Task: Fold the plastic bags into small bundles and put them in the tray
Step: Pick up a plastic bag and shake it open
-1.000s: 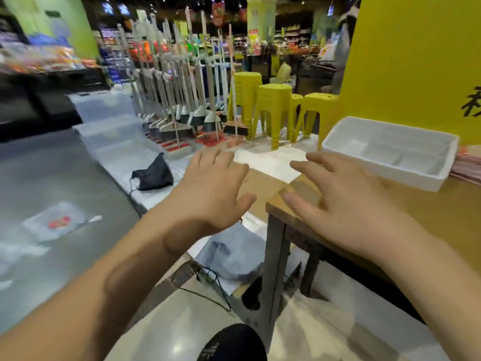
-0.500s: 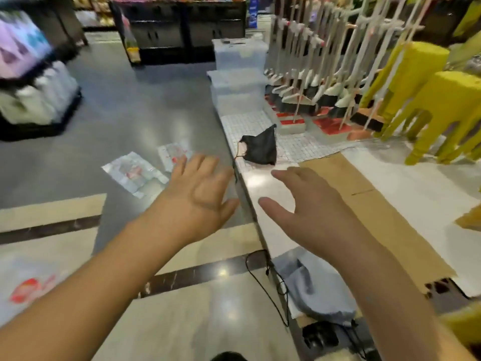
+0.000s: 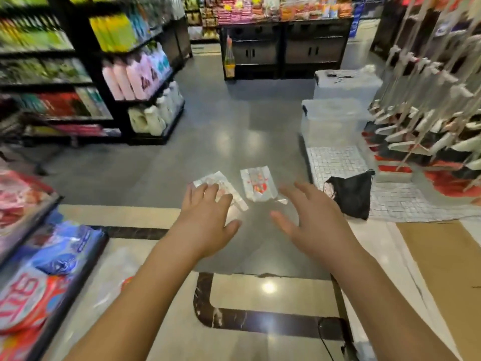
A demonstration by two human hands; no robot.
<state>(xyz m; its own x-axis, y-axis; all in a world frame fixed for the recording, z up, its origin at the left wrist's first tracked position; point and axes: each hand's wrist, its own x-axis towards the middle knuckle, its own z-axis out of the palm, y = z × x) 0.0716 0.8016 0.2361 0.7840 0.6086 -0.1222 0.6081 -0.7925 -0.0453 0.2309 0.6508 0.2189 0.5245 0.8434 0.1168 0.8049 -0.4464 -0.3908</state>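
Spreading loosely, the fingers [image 3: 200,194] of the left hand [image 3: 205,220] and right hand [image 3: 309,222] hold nothing. The left fingers hide part of one bag [image 3: 218,178] on the floor [image 3: 234,126]; a second bag [image 3: 256,185] lies just beside it, its print blurred.

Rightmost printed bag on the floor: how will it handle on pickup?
Probably floppy: the printed bag lies flat, thin and crinkled, so it should sag from a pinch. Likely very light, being empty film. It may slide before lifting, since the floor looks glossy.
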